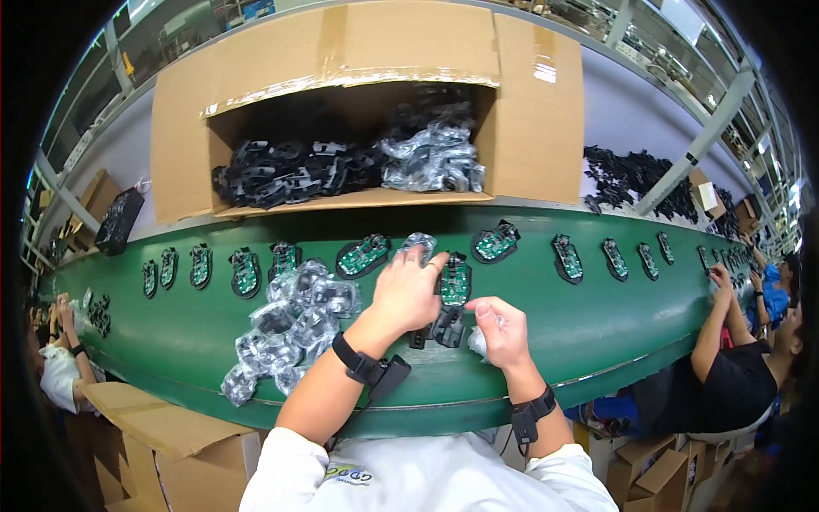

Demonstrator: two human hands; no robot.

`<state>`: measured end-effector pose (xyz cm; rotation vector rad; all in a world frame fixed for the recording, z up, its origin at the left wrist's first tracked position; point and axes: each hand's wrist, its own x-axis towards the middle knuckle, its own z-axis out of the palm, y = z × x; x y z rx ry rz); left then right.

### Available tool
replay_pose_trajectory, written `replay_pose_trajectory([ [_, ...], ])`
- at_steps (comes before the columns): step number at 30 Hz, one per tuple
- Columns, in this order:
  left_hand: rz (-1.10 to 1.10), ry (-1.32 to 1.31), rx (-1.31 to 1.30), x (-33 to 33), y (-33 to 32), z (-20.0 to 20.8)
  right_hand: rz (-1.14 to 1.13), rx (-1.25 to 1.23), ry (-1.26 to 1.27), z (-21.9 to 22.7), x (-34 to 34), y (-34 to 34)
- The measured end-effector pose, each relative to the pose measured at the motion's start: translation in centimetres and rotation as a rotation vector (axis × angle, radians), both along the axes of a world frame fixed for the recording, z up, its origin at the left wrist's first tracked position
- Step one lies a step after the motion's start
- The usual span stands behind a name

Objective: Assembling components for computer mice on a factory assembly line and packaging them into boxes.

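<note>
My left hand point(408, 292) reaches over the belt, its fingers closed on a part wrapped in clear plastic point(419, 242). Just right of its fingers lies a black housing with a green circuit board point(455, 282). Black plastic parts point(447, 328) sit below that board, between my hands. My right hand point(502, 333) is curled, with a crumpled clear plastic bag point(478, 343) at its fingers; whether anything is inside the bag is hidden. Left of my left forearm spreads a pile of plastic-wrapped parts point(294, 320).
The green conveyor belt point(614, 316) carries a row of circuit-board housings point(245, 273) on both sides. Behind it stands an open carton point(341, 203) with black and bagged parts. Black parts point(636, 175) lie at the right. Co-workers point(725, 367) sit at both ends; a carton point(171, 427) is near left.
</note>
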<state>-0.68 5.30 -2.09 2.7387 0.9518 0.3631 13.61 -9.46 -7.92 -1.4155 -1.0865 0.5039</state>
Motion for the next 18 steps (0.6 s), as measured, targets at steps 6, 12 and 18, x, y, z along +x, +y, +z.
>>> replay_pose_trajectory([
  [6,-0.010,-0.065,0.236,0.0,4.1,-3.8,0.046,-0.093,-0.188,1.1,-2.6,-0.5],
  [12,0.145,-0.305,-0.109,-4.5,3.1,-0.5,-0.065,-0.330,-0.589,1.4,-3.9,-1.0],
  [18,0.239,-0.616,-0.516,-9.4,-0.7,0.4,0.376,-0.550,-0.778,2.4,-5.7,-0.8],
])
